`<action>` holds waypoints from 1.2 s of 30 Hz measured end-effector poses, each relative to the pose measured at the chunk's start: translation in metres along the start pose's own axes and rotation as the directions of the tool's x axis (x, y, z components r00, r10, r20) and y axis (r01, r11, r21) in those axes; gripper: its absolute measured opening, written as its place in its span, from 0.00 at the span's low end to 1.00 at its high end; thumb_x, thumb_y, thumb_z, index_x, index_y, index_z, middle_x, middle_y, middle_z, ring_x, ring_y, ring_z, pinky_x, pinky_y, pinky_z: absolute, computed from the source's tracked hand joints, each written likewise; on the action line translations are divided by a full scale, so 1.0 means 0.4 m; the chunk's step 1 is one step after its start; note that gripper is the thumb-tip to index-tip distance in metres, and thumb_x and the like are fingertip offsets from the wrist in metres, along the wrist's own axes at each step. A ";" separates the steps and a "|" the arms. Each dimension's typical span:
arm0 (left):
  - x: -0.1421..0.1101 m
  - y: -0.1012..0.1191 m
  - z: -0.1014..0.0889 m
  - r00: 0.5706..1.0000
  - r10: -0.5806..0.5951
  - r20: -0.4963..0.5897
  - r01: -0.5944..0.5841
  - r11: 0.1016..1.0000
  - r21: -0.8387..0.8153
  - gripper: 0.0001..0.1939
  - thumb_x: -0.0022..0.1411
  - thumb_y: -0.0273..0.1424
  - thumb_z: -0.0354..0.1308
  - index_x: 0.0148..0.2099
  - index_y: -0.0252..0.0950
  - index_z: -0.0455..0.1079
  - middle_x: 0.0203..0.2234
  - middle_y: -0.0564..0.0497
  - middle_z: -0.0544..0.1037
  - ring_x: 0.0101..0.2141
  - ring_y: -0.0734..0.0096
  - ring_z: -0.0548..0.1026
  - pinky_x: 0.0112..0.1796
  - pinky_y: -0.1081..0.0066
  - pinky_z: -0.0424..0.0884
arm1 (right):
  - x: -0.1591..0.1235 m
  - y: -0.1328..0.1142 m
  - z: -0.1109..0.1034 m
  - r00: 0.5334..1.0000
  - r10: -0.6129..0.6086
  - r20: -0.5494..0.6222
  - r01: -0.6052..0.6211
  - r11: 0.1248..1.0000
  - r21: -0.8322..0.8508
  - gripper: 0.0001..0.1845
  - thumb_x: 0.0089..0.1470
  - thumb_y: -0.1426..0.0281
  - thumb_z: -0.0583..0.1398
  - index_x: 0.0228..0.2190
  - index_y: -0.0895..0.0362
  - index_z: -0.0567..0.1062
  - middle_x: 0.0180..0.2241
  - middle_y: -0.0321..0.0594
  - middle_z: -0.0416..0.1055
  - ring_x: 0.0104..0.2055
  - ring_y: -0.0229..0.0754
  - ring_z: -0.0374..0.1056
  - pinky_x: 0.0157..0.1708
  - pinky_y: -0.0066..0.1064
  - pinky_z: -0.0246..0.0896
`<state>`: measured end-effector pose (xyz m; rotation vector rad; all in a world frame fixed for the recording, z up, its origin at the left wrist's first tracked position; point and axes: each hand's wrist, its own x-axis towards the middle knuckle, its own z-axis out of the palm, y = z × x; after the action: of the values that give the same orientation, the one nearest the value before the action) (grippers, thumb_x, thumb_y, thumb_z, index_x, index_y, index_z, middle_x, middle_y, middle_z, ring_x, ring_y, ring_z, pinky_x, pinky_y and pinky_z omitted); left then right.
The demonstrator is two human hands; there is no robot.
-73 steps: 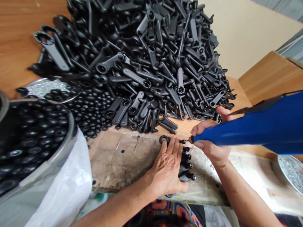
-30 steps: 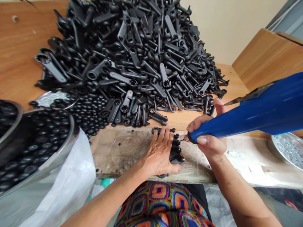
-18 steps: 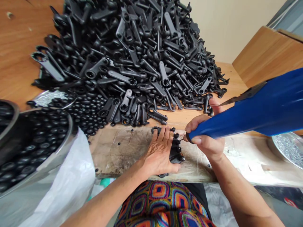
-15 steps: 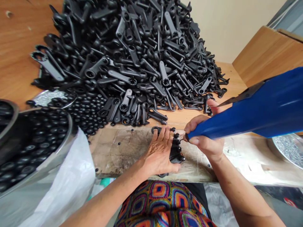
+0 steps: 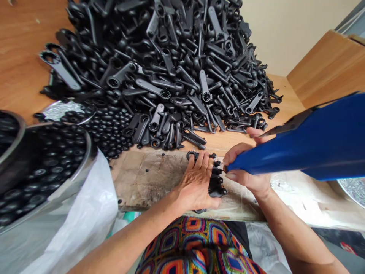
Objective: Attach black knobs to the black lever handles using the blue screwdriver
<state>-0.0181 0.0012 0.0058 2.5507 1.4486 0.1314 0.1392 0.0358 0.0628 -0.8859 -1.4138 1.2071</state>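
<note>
My left hand [image 5: 197, 185] lies flat, fingers together, pressing down on a row of black lever-shaped parts [image 5: 216, 182] on a worn wooden board [image 5: 148, 179]. Small black knobs stick out from the parts at the hand's right edge. My right hand [image 5: 247, 167] is closed round the nose of a big blue power tool [image 5: 308, 144], whose tip sits right at the upper knobs of the row. Its bit is too small to make out.
A tall heap of black lever parts [image 5: 171, 64] fills the table behind the board, with small black caps [image 5: 108, 127] at its left foot. Metal bowls of caps [image 5: 42, 163] stand at left over a white bag [image 5: 85, 220]. A metal dish of screws [image 5: 353, 188] sits at right.
My left hand has stayed pressed on the row. The blue tool's tip has crept slightly along the knobs, and my view has shifted a little.
</note>
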 end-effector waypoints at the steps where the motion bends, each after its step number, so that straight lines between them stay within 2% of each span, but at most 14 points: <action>1: 0.000 -0.001 -0.001 1.000 0.002 0.004 -0.002 1.000 0.001 0.57 0.40 0.59 0.51 0.63 0.24 0.44 0.62 0.31 0.44 0.62 0.45 0.35 0.57 0.51 0.30 | 0.001 0.001 0.002 0.999 -0.032 0.027 0.033 0.999 -0.034 0.21 0.28 0.71 0.70 0.28 0.51 0.70 0.23 0.32 0.67 0.28 0.42 0.65 0.27 0.36 0.66; 5: 0.002 -0.002 -0.008 1.000 0.017 0.004 -0.017 1.000 0.006 0.57 0.41 0.59 0.50 0.63 0.21 0.44 0.62 0.28 0.45 0.62 0.44 0.37 0.57 0.51 0.31 | -0.001 0.000 0.009 0.981 -0.129 0.145 0.144 0.985 -0.097 0.17 0.30 0.70 0.70 0.26 0.52 0.70 0.24 0.33 0.66 0.27 0.40 0.64 0.28 0.35 0.65; 7: 0.003 0.000 -0.010 1.000 0.016 0.005 -0.016 1.000 0.013 0.57 0.41 0.59 0.50 0.62 0.21 0.45 0.61 0.28 0.46 0.62 0.43 0.38 0.57 0.50 0.32 | -0.006 -0.007 0.008 0.979 -0.148 0.143 0.158 0.985 -0.064 0.18 0.31 0.72 0.69 0.28 0.51 0.70 0.25 0.33 0.67 0.26 0.41 0.64 0.27 0.35 0.65; 9: 0.004 0.002 -0.010 1.000 0.008 0.014 -0.008 1.000 0.023 0.57 0.40 0.59 0.50 0.62 0.22 0.45 0.61 0.28 0.46 0.61 0.43 0.38 0.57 0.50 0.34 | -0.012 -0.020 0.003 0.986 -0.146 0.080 0.145 0.989 0.016 0.25 0.34 0.72 0.68 0.37 0.47 0.69 0.26 0.32 0.68 0.26 0.41 0.65 0.27 0.35 0.64; 11: 0.004 0.003 -0.008 1.000 -0.001 0.020 0.000 1.000 0.027 0.57 0.40 0.59 0.50 0.62 0.23 0.45 0.62 0.29 0.45 0.62 0.43 0.37 0.56 0.49 0.35 | -0.018 -0.036 -0.005 0.988 -0.150 0.020 0.146 0.980 0.134 0.37 0.35 0.71 0.68 0.48 0.42 0.62 0.26 0.31 0.69 0.26 0.42 0.66 0.25 0.35 0.64; 13: 0.004 0.003 -0.006 1.000 -0.001 0.020 0.001 1.000 0.019 0.58 0.40 0.60 0.50 0.63 0.23 0.44 0.62 0.29 0.44 0.62 0.44 0.37 0.56 0.50 0.35 | -0.021 -0.051 -0.013 0.986 -0.164 0.003 0.159 0.960 0.232 0.44 0.36 0.70 0.67 0.53 0.39 0.56 0.26 0.31 0.69 0.26 0.43 0.66 0.23 0.34 0.64; 18: 0.004 0.003 -0.003 1.000 -0.004 0.022 0.003 1.000 0.016 0.58 0.40 0.60 0.50 0.63 0.22 0.45 0.62 0.28 0.44 0.62 0.44 0.35 0.57 0.50 0.35 | -0.022 -0.063 -0.019 0.987 -0.143 0.070 0.115 0.944 0.309 0.44 0.35 0.70 0.67 0.52 0.40 0.56 0.25 0.32 0.68 0.25 0.43 0.66 0.19 0.33 0.63; 22: 0.005 0.005 -0.003 1.000 -0.008 0.027 0.007 0.999 0.031 0.58 0.40 0.59 0.50 0.63 0.22 0.45 0.62 0.29 0.45 0.62 0.43 0.36 0.56 0.50 0.34 | -0.022 -0.062 -0.013 0.988 -0.130 0.085 0.100 0.952 0.290 0.43 0.34 0.69 0.68 0.51 0.39 0.58 0.24 0.31 0.67 0.24 0.43 0.66 0.22 0.37 0.66; 30: 0.008 0.008 -0.013 1.000 -0.012 0.024 0.011 0.999 0.032 0.58 0.39 0.59 0.51 0.62 0.21 0.46 0.61 0.28 0.47 0.61 0.42 0.40 0.56 0.50 0.35 | -0.024 -0.049 -0.007 0.989 -0.114 0.099 0.086 0.963 0.255 0.44 0.34 0.69 0.68 0.52 0.40 0.56 0.25 0.31 0.68 0.25 0.43 0.66 0.20 0.35 0.65; 36: 0.007 0.006 -0.013 1.000 -0.003 0.025 0.003 1.000 0.023 0.58 0.39 0.59 0.51 0.62 0.21 0.46 0.61 0.28 0.46 0.61 0.42 0.39 0.56 0.50 0.35 | -0.022 -0.046 -0.009 0.983 -0.127 0.130 0.094 0.968 0.232 0.44 0.35 0.71 0.68 0.52 0.42 0.56 0.26 0.32 0.68 0.25 0.42 0.65 0.21 0.34 0.64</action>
<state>-0.0153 0.0031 0.0113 2.5591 1.4530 0.0819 0.1462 0.0239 0.0786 -0.5643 -1.3879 1.3368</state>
